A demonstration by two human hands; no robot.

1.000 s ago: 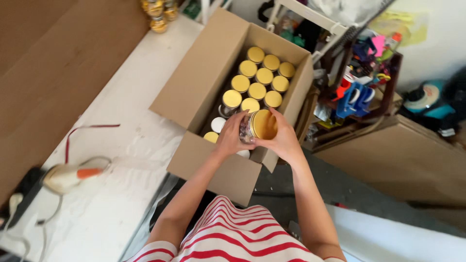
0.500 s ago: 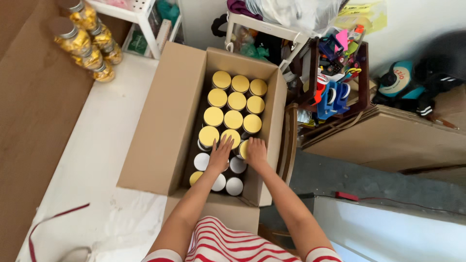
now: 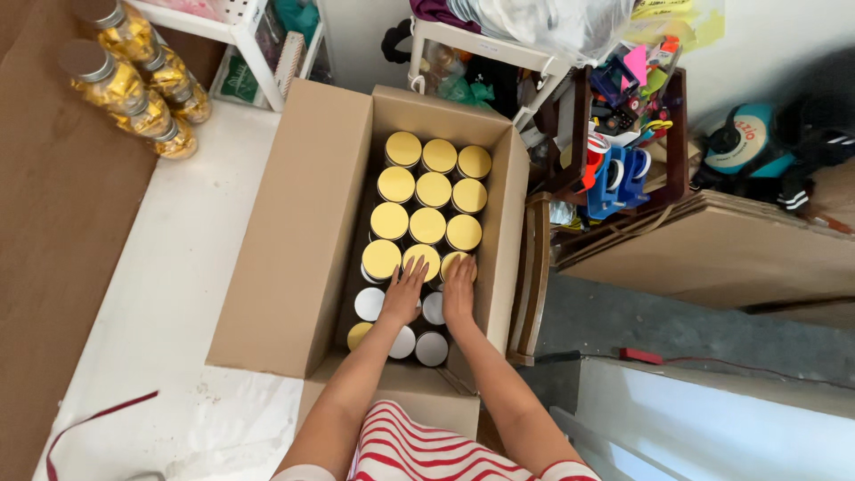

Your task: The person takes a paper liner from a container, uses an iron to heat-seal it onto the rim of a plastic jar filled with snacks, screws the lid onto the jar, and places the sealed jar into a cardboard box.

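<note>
Seen from the head camera: left hand (image 3: 405, 291) and right hand (image 3: 460, 287) laid flat, fingers extended and lightly spread, pinching nothing, over the gold-lidded jars (image 3: 428, 225) packed upright in rows inside the open cardboard box (image 3: 303, 223) on the white table (image 3: 169, 294), with silver-lidded jars (image 3: 370, 304) in the near rows. Likely glass, so rigid, smooth, breakable and fairly heavy when filled; best gripped around the lid rim or body. Compared with half a second ago, right hand shifted slightly inward, box contents unchanged.

White shelving (image 3: 249, 36) and grey floor (image 3: 641, 325), daylit.
</note>
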